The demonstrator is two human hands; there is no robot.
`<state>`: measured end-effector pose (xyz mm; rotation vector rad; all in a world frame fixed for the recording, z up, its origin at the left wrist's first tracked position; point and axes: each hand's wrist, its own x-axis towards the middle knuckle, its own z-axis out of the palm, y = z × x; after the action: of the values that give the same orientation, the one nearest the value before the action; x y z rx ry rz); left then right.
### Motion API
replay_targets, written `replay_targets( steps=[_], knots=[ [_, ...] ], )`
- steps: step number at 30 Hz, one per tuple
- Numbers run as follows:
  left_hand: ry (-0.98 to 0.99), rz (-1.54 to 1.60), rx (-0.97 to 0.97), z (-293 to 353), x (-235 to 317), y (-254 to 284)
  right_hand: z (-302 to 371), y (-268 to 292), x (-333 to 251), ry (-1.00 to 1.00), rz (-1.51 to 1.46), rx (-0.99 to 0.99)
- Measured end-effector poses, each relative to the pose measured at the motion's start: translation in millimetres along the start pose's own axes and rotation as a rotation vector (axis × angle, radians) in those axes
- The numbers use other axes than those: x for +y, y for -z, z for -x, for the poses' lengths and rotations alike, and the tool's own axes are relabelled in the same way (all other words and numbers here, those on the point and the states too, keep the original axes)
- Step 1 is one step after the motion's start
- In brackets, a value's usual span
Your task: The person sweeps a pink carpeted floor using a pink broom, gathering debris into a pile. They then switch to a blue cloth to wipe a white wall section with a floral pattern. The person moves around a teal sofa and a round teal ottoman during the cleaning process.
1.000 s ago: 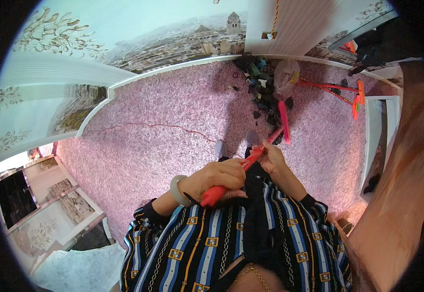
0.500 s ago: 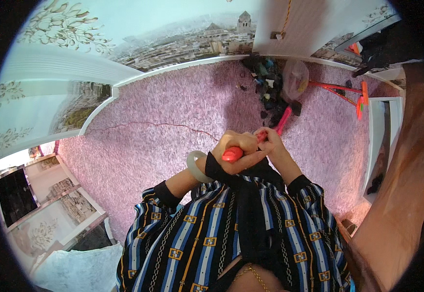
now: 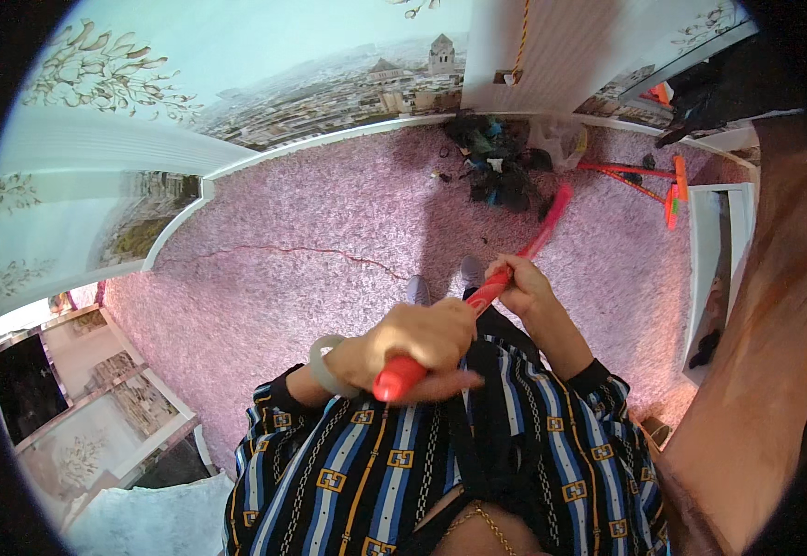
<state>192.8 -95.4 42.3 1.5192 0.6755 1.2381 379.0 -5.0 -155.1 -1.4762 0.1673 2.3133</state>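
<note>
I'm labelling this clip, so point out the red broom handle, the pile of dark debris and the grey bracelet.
red broom handle (image 3: 490, 293), head view, mid-shaft between the hands
pile of dark debris (image 3: 498, 174), head view, middle of heap
grey bracelet (image 3: 323, 367), head view, band on left wrist

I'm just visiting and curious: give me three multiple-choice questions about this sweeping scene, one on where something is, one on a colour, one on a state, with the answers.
1. Where does the dark pile of debris lie?
A. on the pink carpet by the far wall
B. on the white shelf at lower left
C. in the person's lap

2. What colour is the long handle that both hands hold?
A. blue
B. red
C. green

3. How do the hands stand on that handle?
A. both closed around it
B. only the left touches it
C. both open, hovering apart from it

Answers:
1 A: the debris pile sits on the carpet at the foot of the wall.
2 B: the handle is plainly red.
3 A: the left hand grips its near end and the right hand grips further along.
</note>
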Motion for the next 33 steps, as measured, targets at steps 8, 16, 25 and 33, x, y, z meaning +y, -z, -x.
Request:
replay_targets(
  steps=[8, 16, 25, 33],
  knots=[
    [0.268, 0.13, 0.38, 25, -132, -54, -127, 115, -46, 0.027, 0.276, 0.262],
    [0.186, -0.158, 0.316, -6, -62, 7, -108, -4, -28, -0.107, 0.185, -0.106],
    [-0.09, -0.298, 0.138, 10, -19, -14, -58, -49, -21, 0.059, 0.188, -0.383],
    [-0.12, -0.028, 0.259, 33, 51, -9, 38, -78, 41, -0.065, 0.132, -0.144]
  ],
)
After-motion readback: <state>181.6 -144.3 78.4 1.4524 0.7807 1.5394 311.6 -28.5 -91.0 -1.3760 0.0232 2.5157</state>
